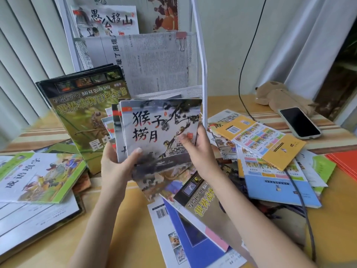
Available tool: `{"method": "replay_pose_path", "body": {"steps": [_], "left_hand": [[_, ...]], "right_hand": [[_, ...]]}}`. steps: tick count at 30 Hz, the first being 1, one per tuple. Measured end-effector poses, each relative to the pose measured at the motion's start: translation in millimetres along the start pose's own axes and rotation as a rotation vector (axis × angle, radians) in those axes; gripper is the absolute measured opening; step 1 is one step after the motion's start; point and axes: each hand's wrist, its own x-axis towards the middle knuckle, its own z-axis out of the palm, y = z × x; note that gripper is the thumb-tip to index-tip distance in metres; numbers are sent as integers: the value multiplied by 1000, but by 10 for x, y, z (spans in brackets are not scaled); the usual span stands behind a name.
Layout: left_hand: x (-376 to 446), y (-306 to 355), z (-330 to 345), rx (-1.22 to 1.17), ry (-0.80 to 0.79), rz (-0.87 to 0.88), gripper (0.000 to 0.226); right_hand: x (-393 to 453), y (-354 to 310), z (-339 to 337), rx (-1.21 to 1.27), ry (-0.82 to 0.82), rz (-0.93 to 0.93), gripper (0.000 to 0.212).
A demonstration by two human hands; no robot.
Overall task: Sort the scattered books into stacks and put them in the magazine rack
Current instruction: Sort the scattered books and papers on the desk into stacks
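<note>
I hold a small stack of thin ink-painting picture books (154,130) upright above the table, the front cover showing monkeys and black brush characters. My left hand (117,163) grips the stack's lower left edge, thumb on the cover. My right hand (199,149) pinches its right edge. Behind stands the white mesh magazine rack (201,55), with a newspaper (152,60) in its lower tier and a picture book (108,20) above. A dark green insect encyclopedia (81,113) leans against the rack's left side. Scattered books (266,151) lie to the right.
A green-edged picture book (40,176) tops a pile at the left. More books (202,219) lie below my hands. A phone (299,122), a plush toy (278,95) and a black cable (243,70) sit at the back right. An orange folder (345,163) lies at the right edge.
</note>
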Motion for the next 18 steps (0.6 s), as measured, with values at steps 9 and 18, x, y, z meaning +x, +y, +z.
{"method": "replay_pose_path", "body": {"steps": [9,18], "left_hand": [[117,9,-32,248,-128,80,39],[146,-220,28,96,-125,-137,20]], "right_hand": [[145,-146,-26,199,-64,40,67],[157,6,-187,-57,-139,177,29]]}}
